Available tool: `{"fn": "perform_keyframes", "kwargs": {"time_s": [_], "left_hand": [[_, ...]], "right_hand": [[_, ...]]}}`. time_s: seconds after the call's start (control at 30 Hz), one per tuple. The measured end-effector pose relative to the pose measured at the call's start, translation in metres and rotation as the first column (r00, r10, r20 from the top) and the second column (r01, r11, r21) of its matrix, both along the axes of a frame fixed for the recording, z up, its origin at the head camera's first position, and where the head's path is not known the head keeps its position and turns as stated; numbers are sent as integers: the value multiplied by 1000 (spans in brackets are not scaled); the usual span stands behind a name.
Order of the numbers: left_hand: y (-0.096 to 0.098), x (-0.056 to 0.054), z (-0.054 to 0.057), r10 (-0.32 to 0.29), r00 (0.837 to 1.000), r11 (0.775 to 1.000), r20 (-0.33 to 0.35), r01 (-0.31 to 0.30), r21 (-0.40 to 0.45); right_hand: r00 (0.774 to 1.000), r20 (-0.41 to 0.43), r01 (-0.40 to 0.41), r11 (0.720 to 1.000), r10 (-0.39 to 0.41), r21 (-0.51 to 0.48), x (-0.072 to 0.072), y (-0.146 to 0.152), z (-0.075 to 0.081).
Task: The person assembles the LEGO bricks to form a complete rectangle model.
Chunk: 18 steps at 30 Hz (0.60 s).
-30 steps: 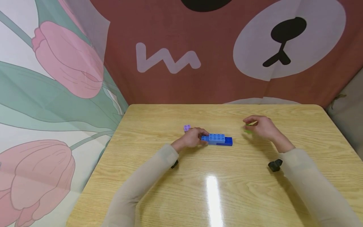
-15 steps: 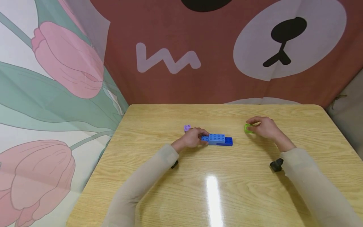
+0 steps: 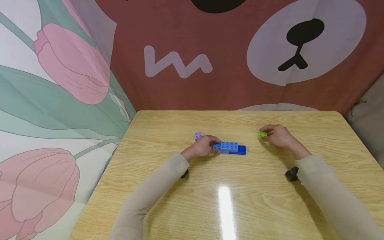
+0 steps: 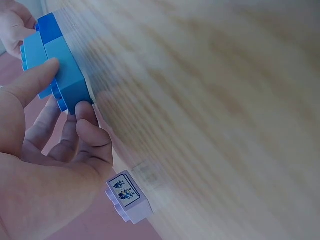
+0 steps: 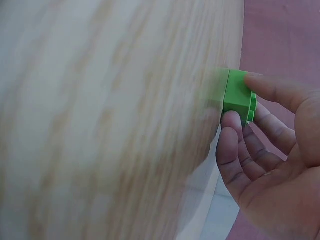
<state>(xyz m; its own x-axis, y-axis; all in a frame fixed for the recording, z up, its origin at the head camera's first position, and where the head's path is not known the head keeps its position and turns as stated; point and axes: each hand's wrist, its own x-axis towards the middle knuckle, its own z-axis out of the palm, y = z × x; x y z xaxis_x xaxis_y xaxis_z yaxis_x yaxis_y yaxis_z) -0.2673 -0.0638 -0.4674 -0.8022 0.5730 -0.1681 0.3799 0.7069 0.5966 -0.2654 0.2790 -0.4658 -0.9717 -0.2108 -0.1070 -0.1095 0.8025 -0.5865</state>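
My left hand (image 3: 204, 145) holds the left end of a joined row of blue toy building bricks on the table. Its thumb lies along the side of a light blue brick (image 4: 65, 70), with fingertips at the end. In the head view, a light blue eight-stud brick (image 3: 229, 146) sits on top, and a dark blue brick (image 3: 242, 150) extends to the right. My right hand (image 3: 279, 135) pinches a small lime green brick (image 3: 262, 134), studs up. The right wrist view has the thumb on one face of the green brick (image 5: 237, 92) and fingertips against another.
A small purple brick (image 3: 198, 135) stands just behind the left hand; a printed picture shows on its side (image 4: 126, 192) in the left wrist view. The wooden table (image 3: 258, 200) meets printed cloth (image 3: 192, 90) at its back edge.
The green brick, mostly hidden behind the right fingers a second ago, now shows its studded top. The right hand has shifted slightly around it. The left hand and blue bricks stay put.
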Motion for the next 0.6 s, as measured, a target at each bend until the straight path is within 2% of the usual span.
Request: {"fn": "perform_keyframes", "kwargs": {"time_s": [0.3,0.6], "left_hand": [[0,0,0,4,1000,1000,4,-4,7],[-1,0,0,8,1000,1000,14,-8,5]], "right_hand": [[1000,9,-6,1000,6,-9,2,-1,1],[1000,5,-26,999,26,-35,11,-11,14]]}}
